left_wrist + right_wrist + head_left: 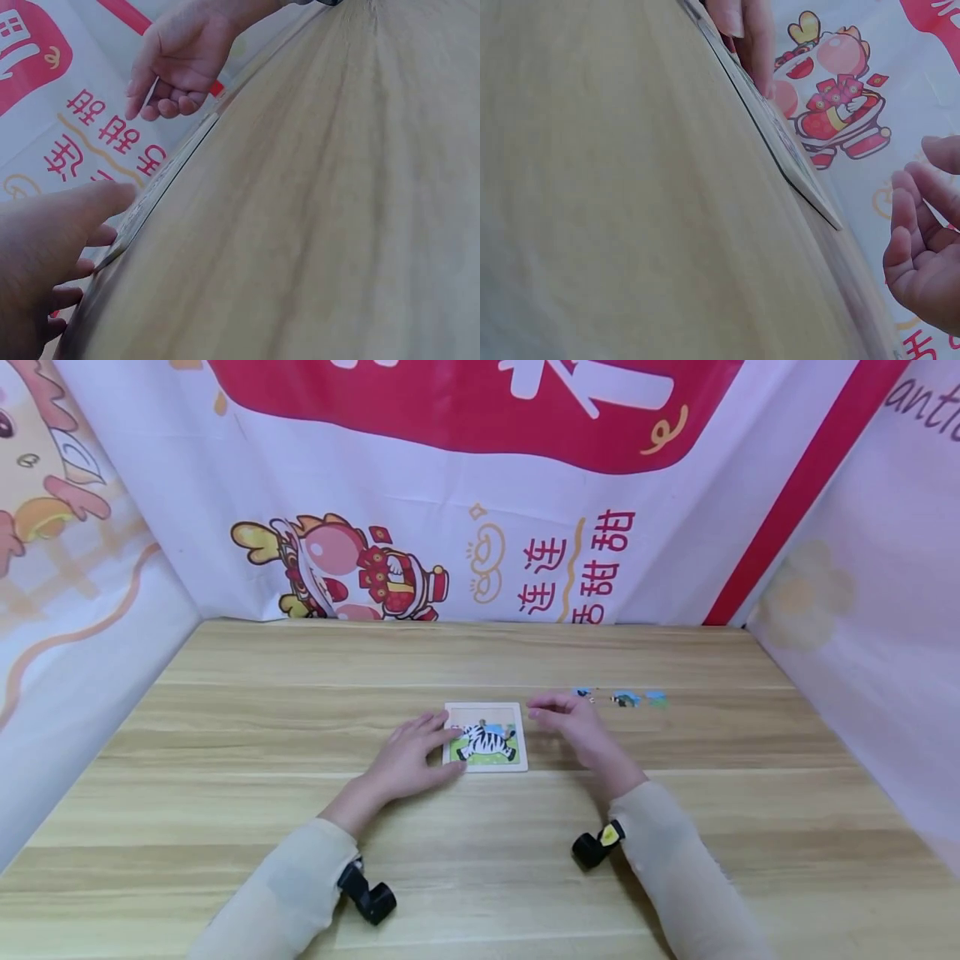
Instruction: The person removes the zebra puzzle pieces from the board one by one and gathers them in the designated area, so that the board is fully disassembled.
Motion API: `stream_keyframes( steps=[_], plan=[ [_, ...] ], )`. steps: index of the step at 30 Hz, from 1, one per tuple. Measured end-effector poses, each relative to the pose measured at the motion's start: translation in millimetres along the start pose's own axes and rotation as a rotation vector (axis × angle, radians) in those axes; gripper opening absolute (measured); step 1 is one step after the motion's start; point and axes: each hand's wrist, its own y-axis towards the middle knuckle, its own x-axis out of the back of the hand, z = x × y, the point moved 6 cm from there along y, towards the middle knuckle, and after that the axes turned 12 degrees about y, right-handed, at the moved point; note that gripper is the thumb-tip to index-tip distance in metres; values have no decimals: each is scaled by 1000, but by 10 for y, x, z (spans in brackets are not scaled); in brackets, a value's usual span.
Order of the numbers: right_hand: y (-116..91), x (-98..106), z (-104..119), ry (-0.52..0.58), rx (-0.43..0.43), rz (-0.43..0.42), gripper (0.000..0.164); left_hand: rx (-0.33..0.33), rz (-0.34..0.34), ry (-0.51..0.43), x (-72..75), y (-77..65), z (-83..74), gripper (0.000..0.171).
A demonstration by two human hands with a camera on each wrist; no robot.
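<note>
A square zebra jigsaw puzzle (pixel 487 747) with a pale frame lies flat on the table, part of its upper area bare. My left hand (pixel 408 757) rests at its left side, fingers spread over that edge and the thumb near the lower left corner. Just right of the frame, my right hand (pixel 576 727) hovers with bent fingers. In the left wrist view that right hand (pixel 187 64) shows loosely curled fingers and nothing visible in them. The right wrist view has the puzzle board (pixel 784 154) edge-on, touched by the left fingers (pixel 759 49).
Several loose puzzle pieces, among them a blue and dark one (pixel 625 699) and a blue-green one (pixel 656 698), lie behind and right of the right hand. Printed cloth (pixel 450 477) hangs along the back and both sides of the wooden table (pixel 480 860).
</note>
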Motion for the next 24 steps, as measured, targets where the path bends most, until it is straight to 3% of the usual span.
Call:
stream_keyframes(
  steps=[6, 17, 20, 24],
  plan=[
    [13, 2, -84, -6, 9, -2, 25, 51, 4, 58, 5, 55, -12, 42],
    [27, 3, -147, -37, 19, -13, 25, 22, -64, 94, 31, 70, -55, 49],
    [36, -15, -157, -85, 28, -20, 23, -21, -76, 92, 25, 66, -115, 50],
    [49, -57, -163, -175, 51, -2, 22, -141, -65, 81, -29, 49, -257, 46]
  ],
)
